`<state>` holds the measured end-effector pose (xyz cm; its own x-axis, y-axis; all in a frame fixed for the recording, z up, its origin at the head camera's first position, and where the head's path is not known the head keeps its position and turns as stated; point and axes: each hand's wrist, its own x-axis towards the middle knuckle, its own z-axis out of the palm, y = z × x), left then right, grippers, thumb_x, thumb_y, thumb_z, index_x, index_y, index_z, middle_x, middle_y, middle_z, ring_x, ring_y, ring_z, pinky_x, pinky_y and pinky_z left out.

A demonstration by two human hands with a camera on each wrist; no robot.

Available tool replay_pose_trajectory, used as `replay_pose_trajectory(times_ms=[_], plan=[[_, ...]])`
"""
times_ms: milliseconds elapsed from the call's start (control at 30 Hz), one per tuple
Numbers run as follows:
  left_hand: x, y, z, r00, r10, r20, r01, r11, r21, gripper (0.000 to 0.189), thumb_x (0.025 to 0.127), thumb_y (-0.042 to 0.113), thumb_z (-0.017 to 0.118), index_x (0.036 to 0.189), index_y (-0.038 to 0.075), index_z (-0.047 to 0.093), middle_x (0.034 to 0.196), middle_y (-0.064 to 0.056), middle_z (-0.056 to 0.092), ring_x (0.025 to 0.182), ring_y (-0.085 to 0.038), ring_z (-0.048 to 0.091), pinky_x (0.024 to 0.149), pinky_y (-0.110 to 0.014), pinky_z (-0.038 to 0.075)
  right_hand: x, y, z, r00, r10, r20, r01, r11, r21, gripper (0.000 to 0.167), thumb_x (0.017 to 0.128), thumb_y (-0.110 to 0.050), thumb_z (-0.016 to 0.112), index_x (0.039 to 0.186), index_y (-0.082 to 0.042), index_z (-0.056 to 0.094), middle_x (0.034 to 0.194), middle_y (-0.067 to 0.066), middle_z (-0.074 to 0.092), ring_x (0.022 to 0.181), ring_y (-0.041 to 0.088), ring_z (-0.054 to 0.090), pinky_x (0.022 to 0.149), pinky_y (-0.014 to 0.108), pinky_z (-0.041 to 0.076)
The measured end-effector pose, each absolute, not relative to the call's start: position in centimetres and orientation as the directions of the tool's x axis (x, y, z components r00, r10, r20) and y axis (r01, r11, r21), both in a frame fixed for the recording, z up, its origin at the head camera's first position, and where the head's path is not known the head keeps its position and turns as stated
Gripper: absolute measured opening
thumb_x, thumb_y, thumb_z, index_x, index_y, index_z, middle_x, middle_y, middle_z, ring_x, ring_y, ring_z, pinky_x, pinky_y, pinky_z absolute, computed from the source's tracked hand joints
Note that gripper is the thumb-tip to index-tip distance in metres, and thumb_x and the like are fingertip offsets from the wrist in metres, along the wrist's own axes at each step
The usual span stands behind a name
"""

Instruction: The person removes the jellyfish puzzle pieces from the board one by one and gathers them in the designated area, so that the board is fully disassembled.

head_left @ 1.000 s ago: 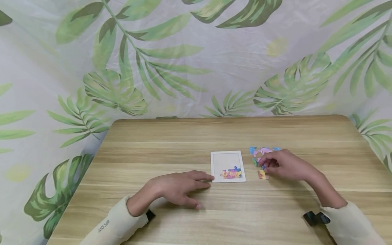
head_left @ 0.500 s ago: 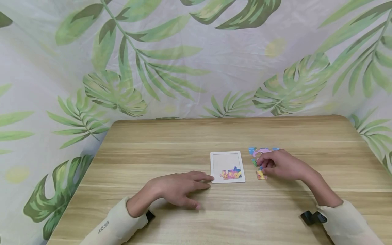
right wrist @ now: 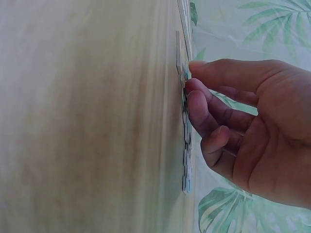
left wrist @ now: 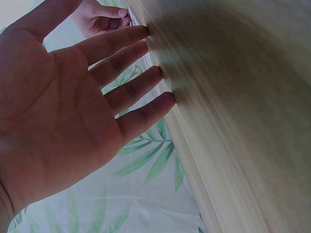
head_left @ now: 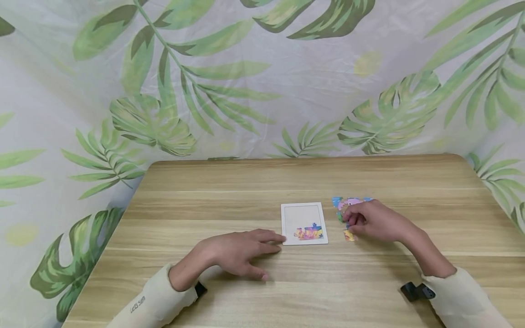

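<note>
My left hand lies with spread fingers, its fingertips on the table and at the lower left corner of a white puzzle tray. Several joined yellow, pink and blue puzzle pieces fill the tray's lower right part. To the right, my right hand curls over loose pieces, thumb and index finger pinching low at a puzzle piece mostly hidden by them. A yellow piece shows below the thumb. In the left wrist view, the left palm is bare.
Loose blue and pink puzzle pieces lie beyond the right hand, partly covered by it. The wooden table reaches back to a leaf-patterned cloth. Black camera mounts sit at the wrists.
My right hand has shifted slightly left and its thumb now covers more of the yellow piece. The left hand and the tray have stayed in place.
</note>
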<state>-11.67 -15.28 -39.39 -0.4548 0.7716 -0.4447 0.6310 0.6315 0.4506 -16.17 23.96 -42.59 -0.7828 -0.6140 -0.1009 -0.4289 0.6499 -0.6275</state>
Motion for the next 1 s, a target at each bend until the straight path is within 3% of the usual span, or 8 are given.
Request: replay_pose_trajectory(times_ms=[733,1000], plan=[[-11.6,-13.9,-39.7,-0.433,0.817,-0.382,0.706,0.570,0.420,0.065,0.106,0.043,0.068,0.161,0.013,0.051,0.176,0.001,0.034,0.164,-0.020,0.030,0.133,-0.041,0.030,-16.6,19.7,-42.0,-0.741,-0.669,-0.060,-0.492,0.602,-0.629,0.015,0.095,-0.005,0.078,0.109,-0.011,0.078,0.089,-0.009,0.069,0.081,0.004,0.060,0.076,0.025,0.055],[-11.5,-13.2,-39.6,-0.436,0.814,-0.385,0.712,0.573,0.406,0.067,0.106,0.044,0.067,0.162,0.012,0.049,0.177,0.003,0.032,0.164,-0.018,0.029,0.132,-0.039,0.031,-17.0,17.0,-42.2,-0.717,-0.695,-0.050,-0.531,0.591,-0.608,0.021,0.093,-0.007,0.081,0.114,-0.011,0.079,0.104,-0.001,0.074,0.095,0.015,0.065,0.088,0.033,0.057]])
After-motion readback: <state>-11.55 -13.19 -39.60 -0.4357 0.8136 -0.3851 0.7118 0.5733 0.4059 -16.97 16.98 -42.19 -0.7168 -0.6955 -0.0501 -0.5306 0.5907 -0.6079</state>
